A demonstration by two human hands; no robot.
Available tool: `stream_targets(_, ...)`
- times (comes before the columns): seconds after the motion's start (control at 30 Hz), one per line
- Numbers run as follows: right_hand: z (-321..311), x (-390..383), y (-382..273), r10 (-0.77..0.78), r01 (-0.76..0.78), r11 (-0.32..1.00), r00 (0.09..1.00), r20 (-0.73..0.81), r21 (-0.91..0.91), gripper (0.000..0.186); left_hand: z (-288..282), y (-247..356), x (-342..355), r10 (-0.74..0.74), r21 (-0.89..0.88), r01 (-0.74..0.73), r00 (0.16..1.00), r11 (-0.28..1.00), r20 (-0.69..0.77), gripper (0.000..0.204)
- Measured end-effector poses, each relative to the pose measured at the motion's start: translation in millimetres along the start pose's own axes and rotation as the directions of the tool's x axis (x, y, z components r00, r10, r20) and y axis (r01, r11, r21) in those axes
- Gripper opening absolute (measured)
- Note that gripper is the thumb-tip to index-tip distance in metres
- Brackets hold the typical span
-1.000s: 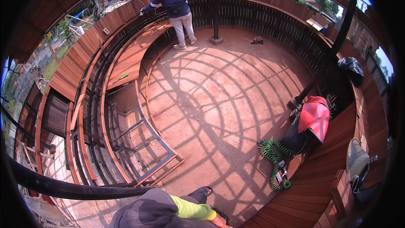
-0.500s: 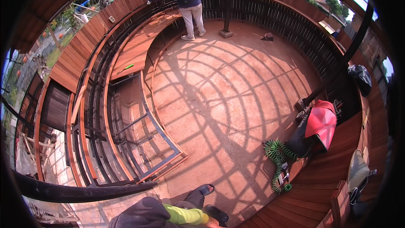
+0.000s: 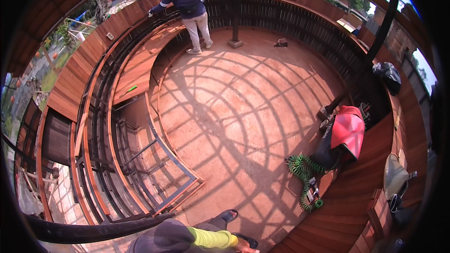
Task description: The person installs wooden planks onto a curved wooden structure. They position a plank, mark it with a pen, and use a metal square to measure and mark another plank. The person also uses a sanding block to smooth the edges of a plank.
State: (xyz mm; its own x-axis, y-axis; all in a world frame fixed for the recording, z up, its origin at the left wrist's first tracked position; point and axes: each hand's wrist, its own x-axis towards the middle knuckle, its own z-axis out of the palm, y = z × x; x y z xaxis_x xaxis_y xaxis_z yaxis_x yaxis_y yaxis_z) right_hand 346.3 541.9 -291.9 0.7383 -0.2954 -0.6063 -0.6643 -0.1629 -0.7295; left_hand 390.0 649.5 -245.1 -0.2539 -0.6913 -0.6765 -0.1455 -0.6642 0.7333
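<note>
My left hand (image 3: 246, 247) is at the bottom edge, below a yellow sleeve (image 3: 211, 236), beside my sandaled feet (image 3: 228, 216). Its fingers look stretched out with nothing visible in them, though the frame's edge partly cuts them off. To its right is a curved wooden bench (image 3: 318, 225). A coiled green hose (image 3: 300, 164) lies above that, against a black bag draped with red fabric (image 3: 347, 129). My right hand is out of sight.
A co-worker (image 3: 187, 4) in a straw hat stands by the curved plank seating (image 3: 136, 72), where a green tool (image 3: 131, 88) lies. Exposed frames (image 3: 157, 168) run down the left. Dark posts (image 3: 235, 14) rise from the sunlit floor (image 3: 225, 112). A dark rail (image 3: 79, 234) crosses the lower left.
The whole scene shifts up and right, then back left and down, as my view moves. The co-worker stays at the seating with an arm out. My left hand remains low at the bottom edge.
</note>
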Motion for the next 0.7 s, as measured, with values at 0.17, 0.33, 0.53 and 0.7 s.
stream_targets(0.17, -1, 0, -6, 0.019, -0.019, 1.000, 1.000, -0.010, -0.011, 0.028, -12, 4, 9, 0.029, 0.047, -0.028, 0.999, 0.998, -0.013, 0.070)
stream_targets(0.33, -7, 0, -9, 0.028, -0.029, 0.999, 1.000, -0.009, -0.043, 0.027, -24, 4, 18, 0.053, 0.098, -0.048, 0.998, 0.994, -0.044, 0.064)
stream_targets(0.53, -19, -4, 1, 0.004, -0.004, 0.999, 1.000, 0.003, -0.046, 0.027, -25, -1, 32, 0.039, 0.190, -0.023, 0.996, 0.982, -0.082, 0.057)
stream_targets(0.7, -45, -13, 24, -0.013, 0.012, 1.000, 1.000, -0.027, -0.011, 0.027, -25, 11, 68, 0.055, 0.334, -0.014, 0.992, 0.942, -0.113, 0.052)
